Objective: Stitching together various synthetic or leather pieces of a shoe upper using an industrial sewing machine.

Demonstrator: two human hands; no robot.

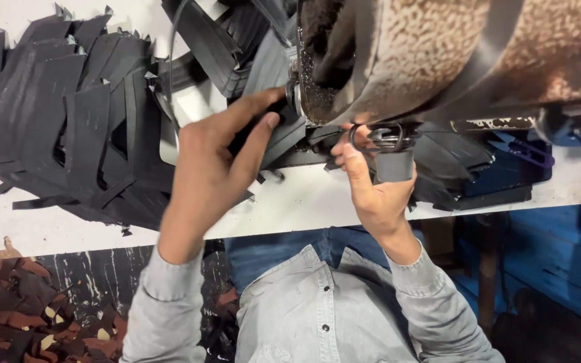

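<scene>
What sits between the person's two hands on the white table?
In the head view, between the left hand and right hand lie black strips fanned over the white table, under the machine.

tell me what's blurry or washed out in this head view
Head view: the fleece-covered machine head fills the top right, close and soft; the white table looks bright and nearly washed out; the left hand and right hand are fairly sharp; the black cut pieces lose detail in their darkness.

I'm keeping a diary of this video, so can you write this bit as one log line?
left hand: pressing black leather strips at machine | right hand: holding small grey loop piece | black cut-leather pile on white table
</scene>
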